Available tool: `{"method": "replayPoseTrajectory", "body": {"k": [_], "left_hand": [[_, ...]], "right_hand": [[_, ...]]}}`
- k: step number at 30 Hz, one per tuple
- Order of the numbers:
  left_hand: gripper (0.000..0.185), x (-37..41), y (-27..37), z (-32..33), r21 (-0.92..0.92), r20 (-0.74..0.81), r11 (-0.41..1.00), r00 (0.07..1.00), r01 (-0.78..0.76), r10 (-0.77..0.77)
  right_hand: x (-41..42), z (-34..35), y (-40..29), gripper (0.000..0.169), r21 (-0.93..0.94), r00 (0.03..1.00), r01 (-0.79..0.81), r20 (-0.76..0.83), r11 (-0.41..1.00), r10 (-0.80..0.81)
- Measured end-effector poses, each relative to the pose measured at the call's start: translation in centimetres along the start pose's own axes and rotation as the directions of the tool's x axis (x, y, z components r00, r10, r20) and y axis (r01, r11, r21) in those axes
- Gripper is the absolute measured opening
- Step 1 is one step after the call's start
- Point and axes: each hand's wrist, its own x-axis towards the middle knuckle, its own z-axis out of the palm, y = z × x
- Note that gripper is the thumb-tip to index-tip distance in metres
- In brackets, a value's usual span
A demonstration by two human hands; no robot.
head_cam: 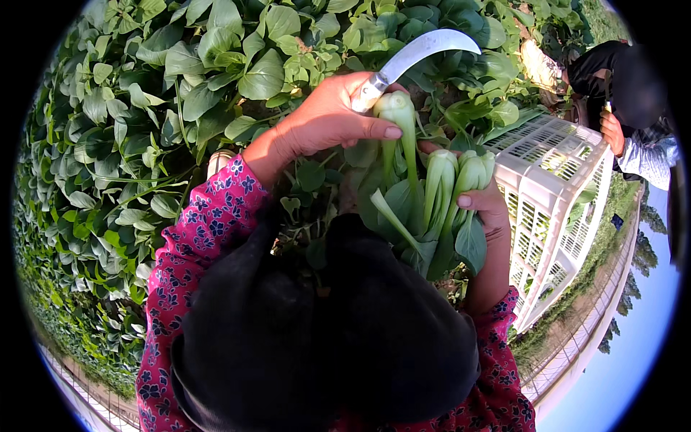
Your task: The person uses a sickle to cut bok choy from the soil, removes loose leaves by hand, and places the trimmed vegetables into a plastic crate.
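My left hand [334, 116] grips the short handle of a sickle [426, 51], whose curved metal blade points up and to the right. The same hand pinches the pale base of a bok choy [399, 110], thumb laid across the stalks. Close on its right, my right hand [488, 202] holds a bunch of bok choy [444, 178], bases up and leaves hanging down. A pale cut stalk [394, 216] sticks out from among these leaves. Some of my right fingers are hidden behind the bunch.
White slatted plastic crates [550, 167] stand at my right, with greens visible inside. Beyond them a person in dark clothing [594, 67] crouches, one hand [612, 132] near the crate. Dense leafy plants [216, 81] cover the ground ahead and left. My dark-clad knees [324, 335] fill the lower middle.
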Motion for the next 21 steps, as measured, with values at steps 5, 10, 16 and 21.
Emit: {"method": "replayPoseTrajectory", "body": {"k": [5, 10, 16, 21], "left_hand": [[0.045, 0.1, -0.6, -0.9, 0.076, -0.064, 0.989, 0.989, -0.129, 0.134], [0.06, 1.1, -4.6, 4.3, 0.123, -0.232, 0.952, 0.925, -0.279, 0.301], [0.053, 0.7, -6.2, 4.2, 0.068, -0.291, 0.989, 0.946, -0.128, 0.142], [0.038, 1.1, -5.0, 4.4, -0.083, -0.189, 0.991, 0.978, -0.103, 0.086]], "right_hand": [[0.7, 2.2, -2.8, 0.084, -0.245, 0.97, 0.142, -0.157, 0.959, -0.183], [3.9, 5.1, 2.1, 0.091, -0.141, 0.927, 0.302, -0.189, 0.943, -0.325], [5.5, 5.3, 5.4, 0.098, -0.253, 0.877, 0.372, -0.219, 0.893, -0.427], [5.9, 4.2, 4.9, 0.074, -0.053, 0.905, 0.413, -0.092, 0.909, -0.417]]}}
